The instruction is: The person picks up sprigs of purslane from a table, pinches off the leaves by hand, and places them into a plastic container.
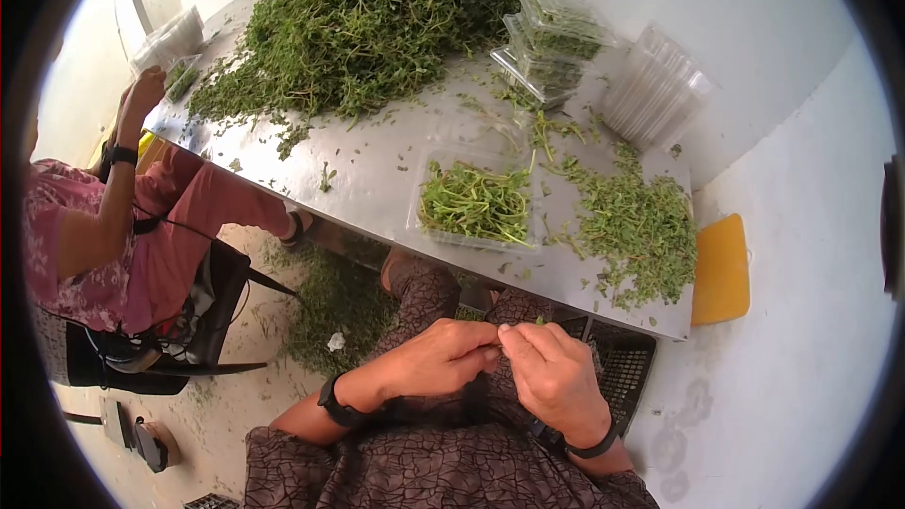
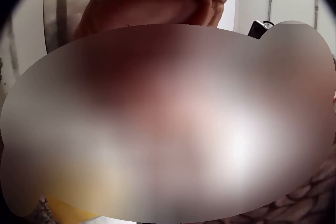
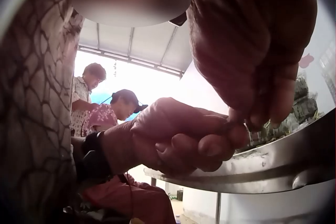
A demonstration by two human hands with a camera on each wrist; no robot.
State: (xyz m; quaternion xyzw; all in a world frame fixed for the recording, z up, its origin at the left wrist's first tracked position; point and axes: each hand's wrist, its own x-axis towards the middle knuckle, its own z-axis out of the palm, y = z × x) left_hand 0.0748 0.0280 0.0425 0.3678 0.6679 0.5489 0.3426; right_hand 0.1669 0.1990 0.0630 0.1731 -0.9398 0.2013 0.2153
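Both my hands meet in my lap, just below the front edge of the steel table (image 1: 368,170). My left hand (image 1: 474,347) and right hand (image 1: 520,339) have their fingertips pressed together, pinching a small green herb sprig (image 1: 540,320) that is mostly hidden. From below, the right wrist view shows my left hand (image 3: 178,140) curled and my right hand (image 3: 257,77) above it, fingertips touching. On the table straight ahead lies an open clear tray (image 1: 416,219) with cut herbs in it. The left wrist view is mostly blurred out.
A big herb heap (image 1: 368,19) covers the table's far side, and loose herbs (image 1: 641,226) lie at the right. Filled clamshells (image 1: 551,42) and empty ones (image 1: 655,85) are stacked behind. A yellow board (image 1: 721,269) and black crate (image 1: 622,363) stand right; a seated person (image 1: 85,236) works left.
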